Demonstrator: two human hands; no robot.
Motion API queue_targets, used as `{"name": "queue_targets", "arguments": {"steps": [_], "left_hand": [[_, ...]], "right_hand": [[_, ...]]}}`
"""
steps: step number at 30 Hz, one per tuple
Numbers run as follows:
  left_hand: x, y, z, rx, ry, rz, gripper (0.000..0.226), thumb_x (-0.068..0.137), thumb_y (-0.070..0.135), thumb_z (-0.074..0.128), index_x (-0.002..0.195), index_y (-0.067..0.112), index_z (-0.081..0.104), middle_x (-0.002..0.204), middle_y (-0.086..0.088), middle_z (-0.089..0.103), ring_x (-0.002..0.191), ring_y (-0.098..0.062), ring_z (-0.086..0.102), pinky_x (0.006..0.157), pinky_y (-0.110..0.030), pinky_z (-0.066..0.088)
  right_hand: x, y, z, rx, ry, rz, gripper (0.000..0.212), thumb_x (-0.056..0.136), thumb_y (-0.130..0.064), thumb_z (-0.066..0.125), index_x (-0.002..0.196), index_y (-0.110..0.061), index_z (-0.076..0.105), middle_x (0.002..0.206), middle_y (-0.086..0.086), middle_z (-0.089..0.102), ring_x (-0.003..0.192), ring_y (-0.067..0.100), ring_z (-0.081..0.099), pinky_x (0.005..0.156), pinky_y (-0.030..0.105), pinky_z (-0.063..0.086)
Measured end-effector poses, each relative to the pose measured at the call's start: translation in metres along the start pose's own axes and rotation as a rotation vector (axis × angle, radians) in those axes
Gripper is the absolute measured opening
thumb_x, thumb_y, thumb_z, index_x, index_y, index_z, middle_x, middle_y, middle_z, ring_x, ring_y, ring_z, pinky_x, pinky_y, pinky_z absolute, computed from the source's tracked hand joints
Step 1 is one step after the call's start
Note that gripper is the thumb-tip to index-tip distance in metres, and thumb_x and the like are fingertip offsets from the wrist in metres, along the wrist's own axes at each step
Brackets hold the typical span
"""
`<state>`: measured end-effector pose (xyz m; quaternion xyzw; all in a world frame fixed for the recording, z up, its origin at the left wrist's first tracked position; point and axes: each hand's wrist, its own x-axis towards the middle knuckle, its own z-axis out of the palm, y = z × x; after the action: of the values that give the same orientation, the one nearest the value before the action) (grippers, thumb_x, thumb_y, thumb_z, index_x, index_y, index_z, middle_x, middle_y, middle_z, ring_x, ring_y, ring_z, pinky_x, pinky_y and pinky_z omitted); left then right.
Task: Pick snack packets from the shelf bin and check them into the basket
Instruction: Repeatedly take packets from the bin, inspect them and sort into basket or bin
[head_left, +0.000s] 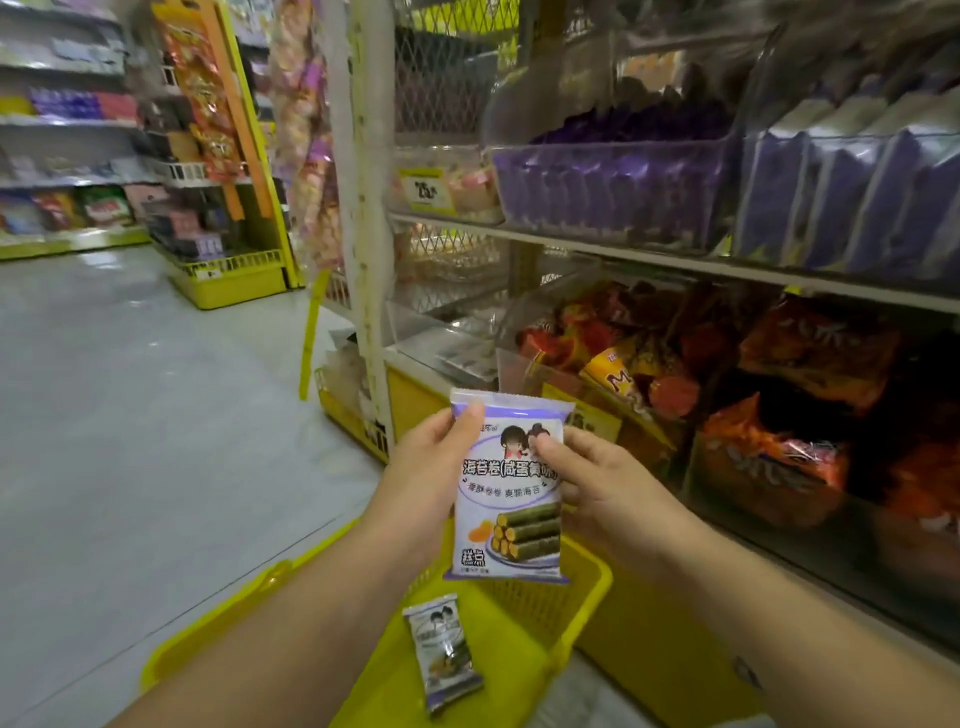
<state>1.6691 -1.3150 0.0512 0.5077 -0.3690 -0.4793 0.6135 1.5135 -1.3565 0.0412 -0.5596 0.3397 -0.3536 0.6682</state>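
A white and purple seaweed-roll snack packet (506, 499) is held upright in front of me, printed face toward the camera. My left hand (431, 467) grips its left edge, thumb on the top corner. My right hand (597, 478) pinches its right edge with the thumb on the front. Directly below hangs a yellow basket (587, 577) with one smaller packet (445, 652) lying on its floor. The clear shelf bin (613, 187) full of purple packets sits on the upper shelf to the right.
More purple packets (852, 197) fill the bin further right. Red and orange snack bags (701, 374) crowd the lower shelf. A white shelf post (363, 208) stands left of the bins. Grey aisle floor (130, 415) stretches left toward yellow display racks (234, 280).
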Motion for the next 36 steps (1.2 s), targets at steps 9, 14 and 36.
{"name": "queue_targets", "arguments": {"steps": [9,14,36], "left_hand": [[0.006,-0.008,0.018,-0.11,-0.062,-0.051,0.022,0.096,0.016,0.053,0.104,0.002,0.067,0.092,-0.017,0.075,0.079,-0.023,0.074,0.061,-0.03,0.058],[0.001,-0.006,0.026,-0.113,-0.044,-0.092,0.023,0.094,0.022,0.055,0.104,0.006,0.069,0.096,-0.016,0.075,0.083,-0.023,0.072,0.068,-0.034,0.058],[-0.003,0.022,-0.001,-0.134,-0.298,-0.342,0.044,0.078,0.027,0.064,0.119,0.013,0.065,0.113,-0.011,0.072,0.093,-0.023,0.072,0.064,-0.036,0.06]], "right_hand": [[-0.003,-0.014,-0.013,0.201,0.117,-0.008,0.02,0.082,-0.025,0.063,0.095,-0.014,0.072,0.089,0.005,0.074,0.074,0.011,0.068,0.063,0.028,0.05],[-0.005,-0.015,-0.014,0.236,0.199,-0.027,0.02,0.09,-0.02,0.058,0.084,-0.013,0.076,0.081,0.007,0.073,0.066,0.011,0.067,0.055,0.024,0.05],[-0.019,-0.036,-0.021,0.101,-0.09,0.221,0.029,0.096,-0.022,0.049,0.11,-0.004,0.066,0.106,0.016,0.071,0.09,0.025,0.069,0.082,0.039,0.056]]}}
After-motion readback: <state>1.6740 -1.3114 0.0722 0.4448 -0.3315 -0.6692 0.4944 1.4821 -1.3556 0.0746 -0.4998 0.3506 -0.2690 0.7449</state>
